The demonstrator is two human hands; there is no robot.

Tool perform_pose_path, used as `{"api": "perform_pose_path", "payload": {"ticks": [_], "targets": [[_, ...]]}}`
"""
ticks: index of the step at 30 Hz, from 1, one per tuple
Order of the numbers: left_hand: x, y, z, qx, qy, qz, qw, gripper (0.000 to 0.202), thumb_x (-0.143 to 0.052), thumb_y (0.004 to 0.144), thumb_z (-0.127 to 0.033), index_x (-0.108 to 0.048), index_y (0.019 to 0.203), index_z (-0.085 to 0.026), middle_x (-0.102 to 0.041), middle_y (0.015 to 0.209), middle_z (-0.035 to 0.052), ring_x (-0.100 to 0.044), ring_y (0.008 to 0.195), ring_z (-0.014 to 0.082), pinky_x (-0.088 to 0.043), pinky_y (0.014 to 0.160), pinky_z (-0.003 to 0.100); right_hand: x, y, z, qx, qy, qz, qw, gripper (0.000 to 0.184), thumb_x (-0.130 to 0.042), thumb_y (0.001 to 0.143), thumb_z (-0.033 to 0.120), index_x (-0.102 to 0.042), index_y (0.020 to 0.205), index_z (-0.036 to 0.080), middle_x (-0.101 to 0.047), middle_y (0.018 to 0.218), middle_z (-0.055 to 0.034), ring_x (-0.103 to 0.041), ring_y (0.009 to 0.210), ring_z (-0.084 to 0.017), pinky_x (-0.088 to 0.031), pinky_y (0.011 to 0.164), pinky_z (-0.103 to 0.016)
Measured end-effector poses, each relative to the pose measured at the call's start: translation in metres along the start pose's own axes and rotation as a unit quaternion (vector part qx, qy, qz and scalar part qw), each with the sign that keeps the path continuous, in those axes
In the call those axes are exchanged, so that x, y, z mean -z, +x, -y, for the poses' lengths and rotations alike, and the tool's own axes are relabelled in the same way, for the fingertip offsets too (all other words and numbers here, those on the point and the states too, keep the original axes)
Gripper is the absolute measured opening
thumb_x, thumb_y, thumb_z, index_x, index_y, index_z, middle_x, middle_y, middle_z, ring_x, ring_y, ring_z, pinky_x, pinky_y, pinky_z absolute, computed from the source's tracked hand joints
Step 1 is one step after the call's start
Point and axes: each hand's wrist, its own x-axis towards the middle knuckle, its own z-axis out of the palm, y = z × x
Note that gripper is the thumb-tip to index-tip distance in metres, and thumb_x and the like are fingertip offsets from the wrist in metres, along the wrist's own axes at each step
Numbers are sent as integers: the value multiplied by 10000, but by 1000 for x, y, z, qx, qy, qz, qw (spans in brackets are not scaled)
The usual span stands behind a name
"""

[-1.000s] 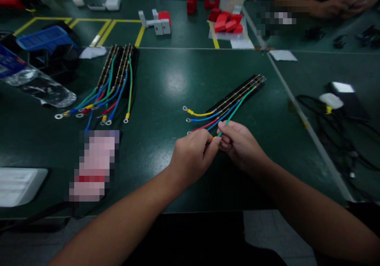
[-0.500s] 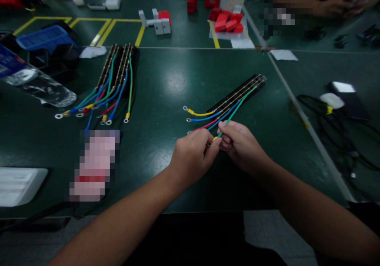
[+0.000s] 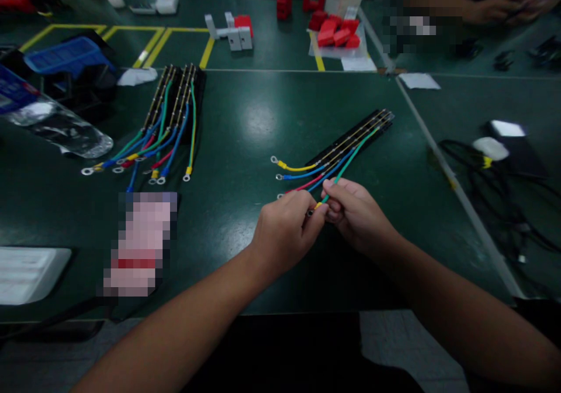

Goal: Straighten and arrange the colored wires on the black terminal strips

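Note:
A long black strip (image 3: 366,127) lies slantwise on the green table (image 3: 245,112), with yellow, blue, red and green wires running from it toward me. My right hand (image 3: 357,214) is closed on the green wire (image 3: 350,158) near its end. My left hand (image 3: 284,229) pinches the same wire's yellow-sleeved tip, right against the right hand's fingers. The yellow wire (image 3: 293,167) and the blue wire (image 3: 300,176) end in metal ring terminals that lie loose on the table just beyond my left hand.
A stack of similar strips with coloured wires (image 3: 173,109) lies at the left. A plastic bottle (image 3: 56,124) and a blue bin (image 3: 65,57) are further left. Red blocks (image 3: 335,30) sit at the back. Black cables (image 3: 504,188) trail at the right. Another person's hands (image 3: 504,4) are at the far right.
Hardly anything has moved; my fingers shift slightly on the green wire's tip while both hands stay in place.

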Motion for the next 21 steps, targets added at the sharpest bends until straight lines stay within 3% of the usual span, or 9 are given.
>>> {"api": "perform_pose_path", "payload": {"ticks": [21], "targets": [[1, 1, 0, 4, 5, 21, 1000, 276, -442, 911, -332, -543, 721, -161, -556, 646, -9, -492, 595, 107, -351, 579, 262, 0, -1, 1, -2, 5, 5, 1000, 291, -628, 800, 318, -440, 627, 179, -362, 481, 65, -297, 436, -59, -224, 435, -221]]}}
